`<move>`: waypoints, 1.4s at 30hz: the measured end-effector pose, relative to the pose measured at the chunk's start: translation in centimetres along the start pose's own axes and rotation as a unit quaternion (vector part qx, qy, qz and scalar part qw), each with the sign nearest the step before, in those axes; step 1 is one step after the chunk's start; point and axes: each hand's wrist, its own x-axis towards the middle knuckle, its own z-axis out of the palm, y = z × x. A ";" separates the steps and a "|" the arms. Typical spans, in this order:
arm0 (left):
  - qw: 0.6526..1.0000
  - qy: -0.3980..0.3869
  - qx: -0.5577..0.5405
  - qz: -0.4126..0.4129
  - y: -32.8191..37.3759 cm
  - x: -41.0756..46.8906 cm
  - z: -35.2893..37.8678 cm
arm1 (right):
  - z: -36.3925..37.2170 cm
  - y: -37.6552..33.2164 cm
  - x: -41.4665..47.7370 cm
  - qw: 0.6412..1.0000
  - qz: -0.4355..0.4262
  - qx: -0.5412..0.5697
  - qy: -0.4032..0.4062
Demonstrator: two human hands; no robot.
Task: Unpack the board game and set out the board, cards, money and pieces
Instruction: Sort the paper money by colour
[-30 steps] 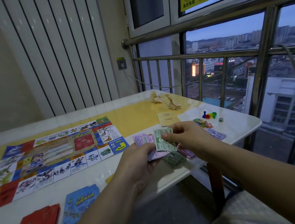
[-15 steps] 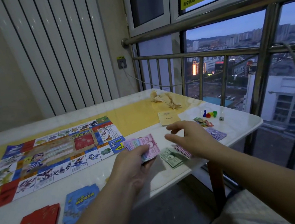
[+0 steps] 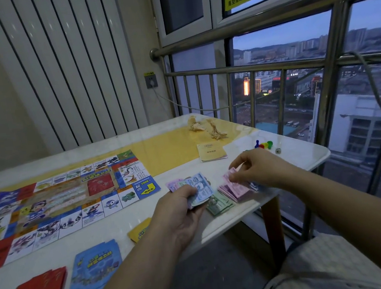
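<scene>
Left hand: the left hand [image 3: 178, 214] grips a fanned bundle of notes [image 3: 200, 187] with a blue note on top; it hovers at the near edge of the counter [image 3: 304, 155]
Right hand: the right hand [image 3: 258, 167] has curled fingers and pinches one pink note against the top of the pink pile [image 3: 236, 190]
Money set out: the pink pile and the green pile [image 3: 219, 205] lie side by side along the near edge, toward the right corner; their edges look to be touching
Relation that counts: both piles lie just right of the bundle, between the two hands; the green pile is nearer the left hand, the pink pile sits under the right hand; their long sides seem to slant away from the near edge
Likely next: the right hand is better placed to draw the blue note off the bundle; a bluish edge shows under that hand, too hidden to say whether it is a blue pile
Changed: half a second ago a pink note topped the bundle and the right hand hovered over the piles with looser fingers, holding nothing; a second ago it held a green note
Already out: the board [image 3: 67, 198] lies flat toward the left edge; the pawns [image 3: 264, 145] stand near the right edge
</scene>
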 end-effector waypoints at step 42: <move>0.994 -0.085 0.058 0.020 -1.7 -1.5 1.9 | 1.0 -1.4 -2.8 0.989 -0.067 0.132 0.002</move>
